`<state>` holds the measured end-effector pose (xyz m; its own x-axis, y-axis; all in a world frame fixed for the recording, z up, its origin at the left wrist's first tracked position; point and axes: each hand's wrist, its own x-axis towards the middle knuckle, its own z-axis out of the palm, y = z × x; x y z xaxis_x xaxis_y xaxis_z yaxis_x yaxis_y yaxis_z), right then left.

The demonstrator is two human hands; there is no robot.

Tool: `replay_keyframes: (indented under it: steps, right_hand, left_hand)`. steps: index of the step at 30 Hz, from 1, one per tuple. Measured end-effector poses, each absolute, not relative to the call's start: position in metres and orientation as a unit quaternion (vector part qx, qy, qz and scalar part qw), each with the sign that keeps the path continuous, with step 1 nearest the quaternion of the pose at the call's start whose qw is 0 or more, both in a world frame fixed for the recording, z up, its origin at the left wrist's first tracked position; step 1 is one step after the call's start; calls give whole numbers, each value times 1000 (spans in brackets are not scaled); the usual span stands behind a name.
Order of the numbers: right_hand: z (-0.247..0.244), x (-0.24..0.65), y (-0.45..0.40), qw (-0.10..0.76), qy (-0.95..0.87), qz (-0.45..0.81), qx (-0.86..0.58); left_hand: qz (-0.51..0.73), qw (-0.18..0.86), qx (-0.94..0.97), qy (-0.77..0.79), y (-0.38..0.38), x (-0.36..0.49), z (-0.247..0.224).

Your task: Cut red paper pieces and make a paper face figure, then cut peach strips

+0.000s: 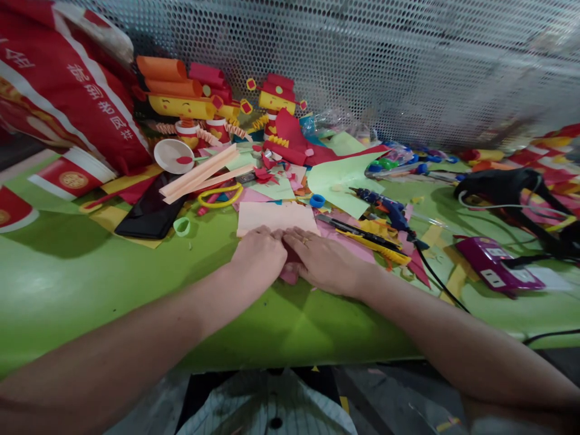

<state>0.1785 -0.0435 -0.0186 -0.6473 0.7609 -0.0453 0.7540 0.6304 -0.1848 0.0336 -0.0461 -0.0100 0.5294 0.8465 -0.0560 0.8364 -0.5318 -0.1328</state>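
Observation:
A pale peach sheet of paper (276, 214) lies on the green table in front of me. My left hand (259, 251) has its fingers curled on the sheet's near edge. Right beside it, my right hand (324, 260), with a ring on one finger, presses its fingers together on the same edge. The hands nearly touch, and they hide the near part of the paper. Pink paper scraps (290, 275) show beneath them. Folded peach paper strips (199, 175) rest beyond the left hand. A black utility knife (357, 229) and a yellow one (378, 246) lie beyond the right hand.
Paper-craft figures (181, 107) stand along the perforated metal screen (362, 60). On the left are a phone (151, 208), red paper cups (75, 172) and a red bag (86, 78). A blue glue gun (385, 208) and a purple power strip (496, 263) with cords are on the right.

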Motion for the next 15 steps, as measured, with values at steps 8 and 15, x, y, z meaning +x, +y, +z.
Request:
replay_keyframes:
  steps: [8,15]
  right_hand:
    - [-15,180,-46,6,-888,96,-450]
    - [-16,183,-48,-16,-870,43,-491]
  left_hand:
    - [102,53,-852,-511,-51,29,1]
    - [79,37,-857,-508,-51,17,-3]
